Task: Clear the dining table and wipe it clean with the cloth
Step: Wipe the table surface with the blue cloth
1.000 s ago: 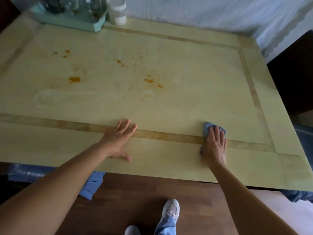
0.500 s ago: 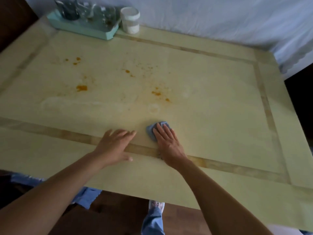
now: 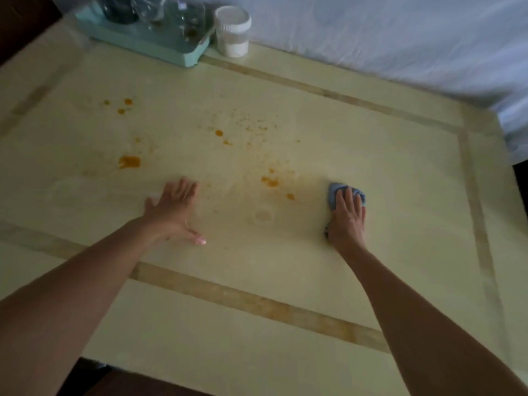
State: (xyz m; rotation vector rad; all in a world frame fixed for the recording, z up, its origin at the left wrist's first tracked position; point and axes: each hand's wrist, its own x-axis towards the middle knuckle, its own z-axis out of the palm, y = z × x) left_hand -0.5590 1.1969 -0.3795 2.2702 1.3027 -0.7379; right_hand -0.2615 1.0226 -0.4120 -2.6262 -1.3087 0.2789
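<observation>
Glossy cream table (image 3: 371, 172), orange-spattered: right hand (image 3: 347, 221) presses crumpled blue cloth (image 3: 333, 194) flat; left hand (image 3: 174, 208) splayed, empty.

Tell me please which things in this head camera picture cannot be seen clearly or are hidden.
- Blue cloth: head view, mostly covered by the right hand; its full shape is hidden.
- Glassware in the teal tray: cut off by the top edge and blurred, so the items cannot be counted.
- White jar: contents and any label are too blurred to tell.
- Table: its left and near corners fall outside the frame.
- Left hand: palm contact with the table unclear.
</observation>
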